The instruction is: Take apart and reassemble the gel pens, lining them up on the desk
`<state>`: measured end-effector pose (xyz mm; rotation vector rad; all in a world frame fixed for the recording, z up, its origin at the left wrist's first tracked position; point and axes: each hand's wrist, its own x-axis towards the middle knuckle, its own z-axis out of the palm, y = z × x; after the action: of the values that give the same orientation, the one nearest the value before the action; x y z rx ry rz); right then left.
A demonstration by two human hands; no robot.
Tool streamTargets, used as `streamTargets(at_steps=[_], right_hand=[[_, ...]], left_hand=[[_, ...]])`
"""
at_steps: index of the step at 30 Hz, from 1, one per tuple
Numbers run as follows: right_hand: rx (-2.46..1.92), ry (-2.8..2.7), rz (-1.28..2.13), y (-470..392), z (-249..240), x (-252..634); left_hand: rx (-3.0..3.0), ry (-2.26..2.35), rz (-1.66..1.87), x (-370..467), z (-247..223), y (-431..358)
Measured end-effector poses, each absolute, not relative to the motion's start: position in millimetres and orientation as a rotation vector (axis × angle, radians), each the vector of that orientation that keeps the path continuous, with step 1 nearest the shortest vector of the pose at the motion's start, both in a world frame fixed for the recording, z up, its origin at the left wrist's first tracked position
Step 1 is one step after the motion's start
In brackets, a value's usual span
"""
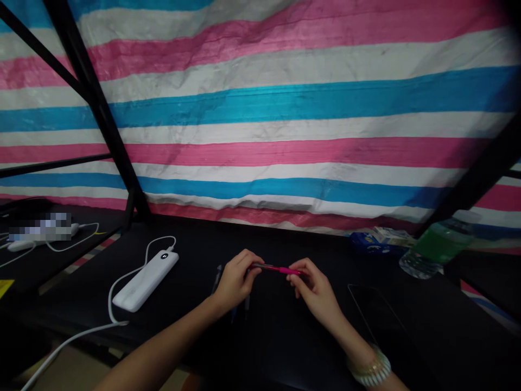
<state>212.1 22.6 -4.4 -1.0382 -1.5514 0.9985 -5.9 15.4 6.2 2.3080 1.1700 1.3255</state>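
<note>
A pen [273, 267] with a pink grip section is held level above the black table, stretched between my two hands. My left hand [239, 277] pinches its darker end between thumb and fingers. At the pink end, my right hand [312, 285] has thumb and fingertips closed on it. Below and beside my left hand lie several dark pens, one of them a pen [247, 306] just under the wrist; they are hard to make out against the black surface. A pale coiled band circles my right wrist.
On the left lies a white power bank [147, 279] with a white cable [112, 288] trailing off the front edge. To the right are a dark phone [378, 312], a blue packet [372, 245] and a tilted bottle [437, 245] with a green label. Behind hangs a striped sheet [285, 103].
</note>
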Motion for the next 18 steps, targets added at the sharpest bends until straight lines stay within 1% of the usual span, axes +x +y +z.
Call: streamTargets(at_steps=[6, 12, 18], right_hand=[[-1.048, -1.65, 0.805, 23.7, -4.6, 215.6], [-1.067, -1.61, 0.635, 21.0, -4.6, 217.1], [-1.003, -1.755, 0.529, 18.5, -4.2, 216.6]], left_hand=[[2.239, 1.086, 1.417, -4.8, 7.0, 14.2], [2.205, 1.07, 1.452, -5.0, 8.2, 15.6], [2.208, 1.002, 1.455, -5.1, 7.7, 15.6]])
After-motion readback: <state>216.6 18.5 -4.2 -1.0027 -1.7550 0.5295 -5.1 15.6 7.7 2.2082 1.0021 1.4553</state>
